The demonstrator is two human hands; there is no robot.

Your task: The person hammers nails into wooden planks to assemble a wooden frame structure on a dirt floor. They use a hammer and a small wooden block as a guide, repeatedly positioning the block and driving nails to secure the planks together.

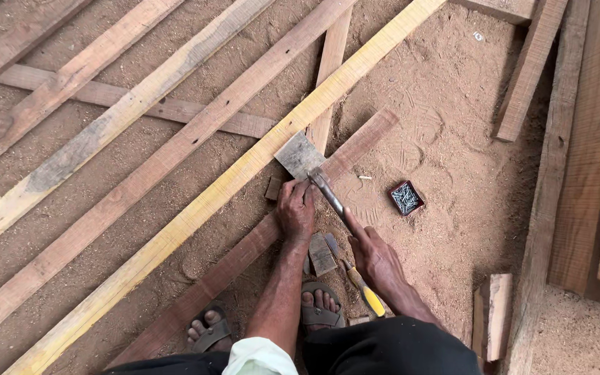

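Clearly risky from the head view: left hand (295, 208) pressed flat on the reddish plank (244, 253), fingertips just beside the small grey wood block (298, 154) at twelve o'clock. Right hand (376, 260) clamped on the hammer (328, 193), head touching that block. Could glance off and strike fingers. Hemmed by the yellow batten (196, 208) at ten o'clock; open sand toward the nail box (406, 197) at three. Sandalled toes (321, 305) close at six.

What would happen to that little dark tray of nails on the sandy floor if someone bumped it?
The small tray of nails would probably slide rather than roll, since it looks flat and low on the sawdust floor. It seems open-topped, so a hard knock might scatter the loose nails. It likely feels heavy for its size.
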